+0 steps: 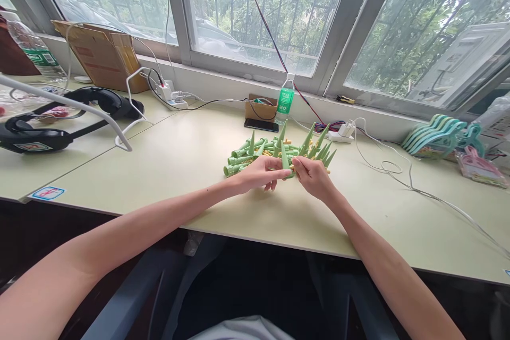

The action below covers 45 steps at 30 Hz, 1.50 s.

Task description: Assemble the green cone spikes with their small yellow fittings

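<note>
Desk (191, 146) below — green spike (285, 156) juts above left grip (261, 171).

The left hand (265, 171) holds 1 green spike (285, 162) just beside the right hand (314, 174), near a green-and-yellow pile (240, 160).

no words are reading clearly, white lettering (286, 94) is blurring on the green-labelled bottle (283, 110), a barcode (49, 58) is showing on the larger bottle (44, 58), unreadable marks are sitting on the desk sticker (48, 193) and headset sticker (34, 146)

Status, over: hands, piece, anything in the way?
Left hand grips spike, tip up. Right hand closed beside it, contents hidden. Pile close behind; bottle farther back.
</note>
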{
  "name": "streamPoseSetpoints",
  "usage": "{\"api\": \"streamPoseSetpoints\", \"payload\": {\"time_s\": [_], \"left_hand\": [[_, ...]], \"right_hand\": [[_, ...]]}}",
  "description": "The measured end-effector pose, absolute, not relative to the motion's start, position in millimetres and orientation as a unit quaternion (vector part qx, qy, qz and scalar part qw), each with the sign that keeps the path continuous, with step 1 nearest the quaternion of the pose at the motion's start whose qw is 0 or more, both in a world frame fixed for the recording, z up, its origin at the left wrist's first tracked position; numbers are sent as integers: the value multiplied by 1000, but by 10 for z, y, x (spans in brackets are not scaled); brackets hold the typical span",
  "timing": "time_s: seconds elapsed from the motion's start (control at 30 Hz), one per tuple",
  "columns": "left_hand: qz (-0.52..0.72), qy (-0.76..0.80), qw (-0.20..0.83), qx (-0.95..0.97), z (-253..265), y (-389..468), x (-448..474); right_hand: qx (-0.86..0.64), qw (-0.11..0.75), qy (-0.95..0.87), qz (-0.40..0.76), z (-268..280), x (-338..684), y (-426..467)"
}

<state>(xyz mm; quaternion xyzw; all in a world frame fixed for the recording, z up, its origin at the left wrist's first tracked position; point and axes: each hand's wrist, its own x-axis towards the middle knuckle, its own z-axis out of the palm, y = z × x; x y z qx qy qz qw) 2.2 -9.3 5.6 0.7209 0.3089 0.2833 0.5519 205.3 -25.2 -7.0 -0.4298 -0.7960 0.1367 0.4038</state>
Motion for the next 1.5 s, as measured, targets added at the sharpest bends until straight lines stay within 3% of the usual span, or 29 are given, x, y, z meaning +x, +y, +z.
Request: {"api": "streamPoseSetpoints", "payload": {"time_s": [0.3,0.67,1.1,1.5], "left_hand": [[292,305,509,750,49,-107,21],[369,289,293,834,-54,-103,55],[380,257,297,838,-41,-99,53],[353,262,390,809,-16,-87,58]], "right_hand": [[-435,401,-794,139,-77,2063,-251],[-435,397,-793,154,-65,2053,-247],[-441,385,-793,170,-85,2049,-256],[-431,384,-798,174,-102,2056,-250]]}}
